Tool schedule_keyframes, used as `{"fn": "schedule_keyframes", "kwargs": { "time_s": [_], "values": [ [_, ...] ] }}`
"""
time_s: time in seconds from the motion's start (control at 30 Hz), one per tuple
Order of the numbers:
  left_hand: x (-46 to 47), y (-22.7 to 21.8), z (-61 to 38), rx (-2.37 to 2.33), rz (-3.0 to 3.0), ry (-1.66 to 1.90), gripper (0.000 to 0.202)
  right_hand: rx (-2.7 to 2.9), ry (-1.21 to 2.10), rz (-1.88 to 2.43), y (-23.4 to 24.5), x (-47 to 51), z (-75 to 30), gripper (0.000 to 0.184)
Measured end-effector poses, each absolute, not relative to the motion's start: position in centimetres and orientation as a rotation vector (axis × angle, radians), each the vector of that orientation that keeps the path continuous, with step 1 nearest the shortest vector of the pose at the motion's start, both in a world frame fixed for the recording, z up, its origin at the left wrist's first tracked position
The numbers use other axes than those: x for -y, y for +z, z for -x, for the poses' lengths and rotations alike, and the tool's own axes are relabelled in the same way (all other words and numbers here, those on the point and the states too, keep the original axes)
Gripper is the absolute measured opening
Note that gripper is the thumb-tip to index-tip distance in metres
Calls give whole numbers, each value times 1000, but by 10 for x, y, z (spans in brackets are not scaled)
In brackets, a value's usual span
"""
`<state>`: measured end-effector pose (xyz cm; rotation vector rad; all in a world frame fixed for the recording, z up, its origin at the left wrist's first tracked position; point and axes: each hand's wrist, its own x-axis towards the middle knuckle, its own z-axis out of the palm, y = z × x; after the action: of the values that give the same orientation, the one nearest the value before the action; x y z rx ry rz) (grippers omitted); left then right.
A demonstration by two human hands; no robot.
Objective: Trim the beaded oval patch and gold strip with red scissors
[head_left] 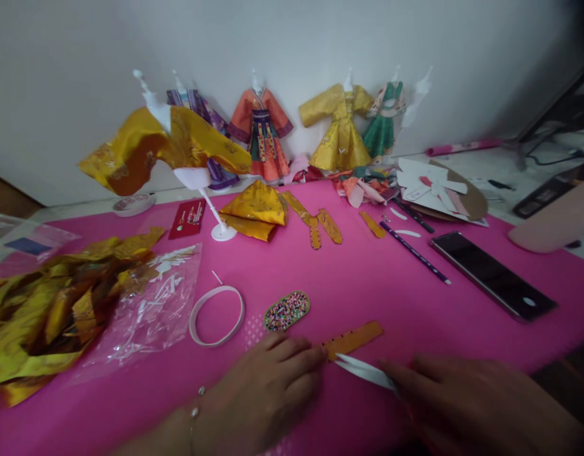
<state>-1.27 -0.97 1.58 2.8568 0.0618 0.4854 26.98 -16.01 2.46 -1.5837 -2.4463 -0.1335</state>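
My left hand [268,392] lies knuckles up near the front edge of the pink table cover [368,285], its fingertips pressed on the left end of a small orange paper strip [353,339]. My right hand [467,399], slightly blurred, pinches a thin white paper sliver [365,370] that points at the strip's end. Just behind my left hand sit a beaded oval patch [287,311] and a roll of white tape [216,315].
A gold paper robe on a white stand [163,149] is at the back left, more paper costumes [342,126] line the wall. Gold paper scraps [45,310] and a plastic bag [149,310] lie left. A phone [494,274], a purple pencil [413,252] and another person's arm [553,218] are right.
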Motion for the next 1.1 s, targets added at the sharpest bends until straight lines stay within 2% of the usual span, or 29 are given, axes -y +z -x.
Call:
{"fn": "schedule_keyframes", "kwargs": {
  "time_s": [0.37,0.53,0.63,0.73,0.87,1.1],
  "values": [
    [11,14,13,-82,-2880,526,27,2438,-91,1692,18,167,-274,37],
    [13,13,17,-123,-2892,615,21,2416,-9,1766,18,166,-274,37],
    [10,9,23,-331,-2910,790,22,2418,25,1781,18,166,-275,37],
    [5,1,25,-673,-2885,907,33,2427,-7,1770,18,166,-276,41],
    [-1,-9,25,-863,-2889,793,34,2433,-17,1777,17,167,-277,41],
    [0,-5,24,-811,-2748,718,32,2461,-34,1751,19,167,-276,39]
  ]
}}
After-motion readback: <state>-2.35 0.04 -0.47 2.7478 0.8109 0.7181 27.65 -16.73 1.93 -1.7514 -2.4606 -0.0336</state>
